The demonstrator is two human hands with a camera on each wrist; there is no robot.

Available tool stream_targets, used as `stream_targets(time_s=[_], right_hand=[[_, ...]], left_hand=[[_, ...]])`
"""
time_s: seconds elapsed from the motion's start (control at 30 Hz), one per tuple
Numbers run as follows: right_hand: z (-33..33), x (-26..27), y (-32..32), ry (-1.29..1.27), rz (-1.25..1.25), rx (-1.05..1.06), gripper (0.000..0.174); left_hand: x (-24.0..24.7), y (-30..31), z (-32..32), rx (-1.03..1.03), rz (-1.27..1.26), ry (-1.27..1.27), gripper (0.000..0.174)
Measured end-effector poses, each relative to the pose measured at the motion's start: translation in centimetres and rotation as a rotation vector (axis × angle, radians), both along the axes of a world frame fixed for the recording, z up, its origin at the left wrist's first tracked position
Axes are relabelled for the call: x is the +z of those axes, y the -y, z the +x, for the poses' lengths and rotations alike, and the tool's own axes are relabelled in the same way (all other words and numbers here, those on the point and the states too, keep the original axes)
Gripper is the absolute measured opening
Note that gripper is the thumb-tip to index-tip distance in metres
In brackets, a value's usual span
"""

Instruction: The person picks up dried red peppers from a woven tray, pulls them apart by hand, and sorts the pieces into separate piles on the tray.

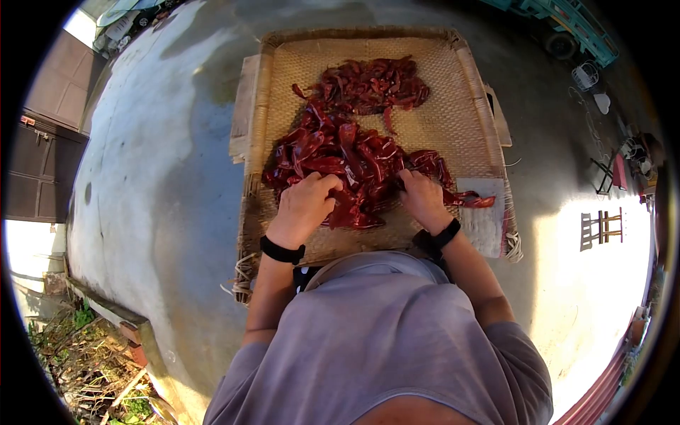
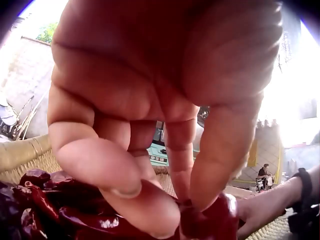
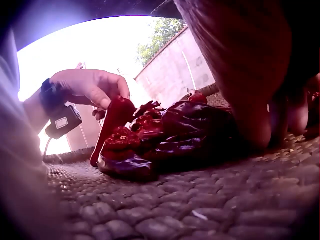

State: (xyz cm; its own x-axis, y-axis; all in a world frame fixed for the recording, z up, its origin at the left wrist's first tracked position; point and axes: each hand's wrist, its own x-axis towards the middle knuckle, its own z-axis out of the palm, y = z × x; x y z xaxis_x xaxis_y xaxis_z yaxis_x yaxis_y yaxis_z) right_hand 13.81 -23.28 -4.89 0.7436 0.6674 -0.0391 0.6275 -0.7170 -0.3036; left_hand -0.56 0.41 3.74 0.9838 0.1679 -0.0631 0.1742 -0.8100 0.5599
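Note:
A heap of glossy red chili peppers [image 1: 347, 152] lies on a woven tray [image 1: 467, 134]. My left hand [image 1: 306, 205] is at the near left of the heap. In the left wrist view its thumb and forefinger pinch a red chili pepper [image 2: 212, 220], and the right wrist view shows that pepper [image 3: 114, 125] hanging under the left hand [image 3: 92, 86]. At the right side of the heap is my right hand [image 1: 423, 198], fingers bent down among the peppers. Its fingertips [image 3: 260, 135] are close to the weave in the right wrist view; I cannot tell whether they grip a pepper.
A second heap of smaller red pieces [image 1: 372, 85] lies at the tray's far end. One pepper [image 1: 476, 200] rests over a pale board [image 1: 485, 227] at the right. Beyond are a concrete floor [image 1: 156, 177], a chair [image 1: 601, 228] and a teal vehicle [image 1: 567, 32].

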Motion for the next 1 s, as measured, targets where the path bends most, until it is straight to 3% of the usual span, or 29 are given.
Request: stream_targets(time_s=[0.23, 0.33, 0.43, 0.53, 0.63, 0.8, 0.87, 1.0], right_hand=[[-0.2, 3.5, 1.4, -0.084, 0.209, -0.219, 0.027], [-1.0, 5.1, 1.7, -0.327, 0.558, -0.246, 0.025], [-2.7, 6.9, 1.4, -0.533, 0.653, -0.035, 0.026], [-3.1, 7.7, 1.2, -0.765, 0.694, 0.088, 0.024], [-2.6, 6.0, 1.4, -0.681, 0.713, -0.114, 0.023], [-0.5, 3.6, 2.8, -0.688, 1.03, -0.532, 0.027], [-0.4, 3.6, 2.0, -0.692, 1.12, -0.527, 0.03], [-1.2, 3.8, -0.9, -0.71, 1.196, -0.416, 0.039]], left_hand=[[-2.0, 1.5, 0.6, 0.026, -0.004, 0.046, 0.027], [-0.8, 2.3, 1.3, 0.011, -0.104, 0.153, 0.04], [0.6, 4.1, 2.0, -0.109, -0.259, 0.212, 0.06], [-0.9, 4.4, 2.4, -0.204, -0.069, 0.216, 0.032], [0.1, 3.7, 1.6, -0.06, -0.065, 0.091, 0.022], [0.5, 1.1, 0.7, 0.223, 0.086, 0.148, 0.038], [0.3, 1.6, 1.1, 0.22, 0.022, 0.328, 0.039], [0.5, 5.1, 2.6, -0.02, -0.408, 0.032, 0.048]])
